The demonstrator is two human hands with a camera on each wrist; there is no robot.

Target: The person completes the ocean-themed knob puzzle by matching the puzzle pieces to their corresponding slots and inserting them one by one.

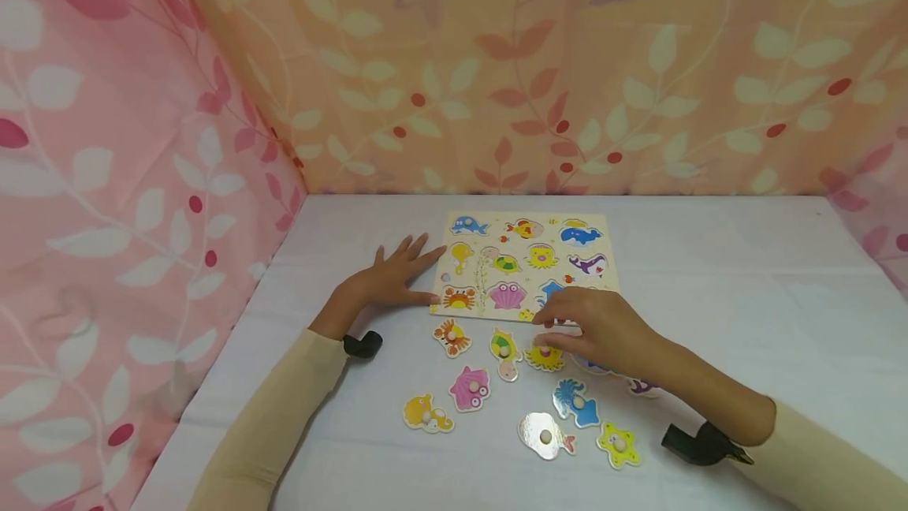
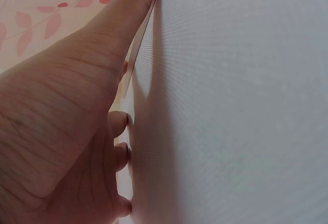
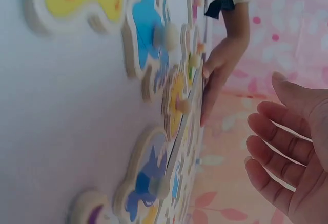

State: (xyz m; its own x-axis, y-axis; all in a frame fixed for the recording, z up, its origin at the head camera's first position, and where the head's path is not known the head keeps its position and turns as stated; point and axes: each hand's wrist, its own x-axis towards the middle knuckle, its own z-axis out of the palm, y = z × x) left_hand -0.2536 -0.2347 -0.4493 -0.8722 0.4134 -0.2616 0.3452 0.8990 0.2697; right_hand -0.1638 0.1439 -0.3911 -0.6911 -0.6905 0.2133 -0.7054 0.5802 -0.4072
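Note:
My left hand [image 1: 386, 278] rests with spread fingers along the left edge of the wooden puzzle board [image 1: 496, 219], its thumb at the near left corner. In the left wrist view, the thumb [image 2: 115, 21] lies along the board's edge. My right hand [image 1: 599, 330] hovers over the board's near edge, fingers loosely bent and holding nothing. Beneath its fingertips lies a yellow octopus piece [image 1: 542, 359] with a knob. The right wrist view shows the empty palm [image 3: 312, 183] above the pieces. A blue whale piece [image 1: 464, 225] sits in the board's far left corner.
Several knobbed pieces lie before the board: crab [image 1: 452, 337], turtle [image 1: 502, 345], pink shell [image 1: 468, 389], yellow seahorse [image 1: 418, 410], blue piece [image 1: 567, 397], silvery fish [image 1: 539, 424] and yellow starfish [image 1: 617, 448]. Patterned curtains [image 1: 454, 61] hang behind and beside the white table [image 1: 723, 282].

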